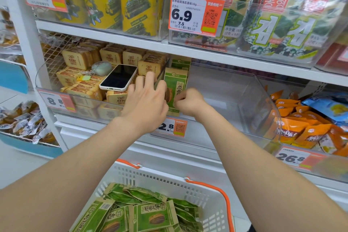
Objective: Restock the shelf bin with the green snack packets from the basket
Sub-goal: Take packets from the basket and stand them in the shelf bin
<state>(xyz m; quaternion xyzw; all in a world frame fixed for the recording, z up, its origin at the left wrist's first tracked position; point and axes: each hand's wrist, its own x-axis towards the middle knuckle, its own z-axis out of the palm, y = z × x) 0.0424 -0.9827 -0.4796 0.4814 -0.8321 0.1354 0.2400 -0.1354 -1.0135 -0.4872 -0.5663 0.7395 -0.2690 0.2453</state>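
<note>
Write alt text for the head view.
Two bare hands stand a green packet upright at the left end of a clear shelf bin: the right hand pinches its lower edge, while the left hand touches its left side with spread fingers. Below, a white basket holds more green packets.

Shop: price tags (195,13), stocked snack shelves (188,51)

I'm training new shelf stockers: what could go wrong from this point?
The phone lies loose on the tan packets right beside the left hand; a nudge might slide it off. The upright green packets stand in a mostly bare bin, held by the right hand, and may topple once released.
</note>
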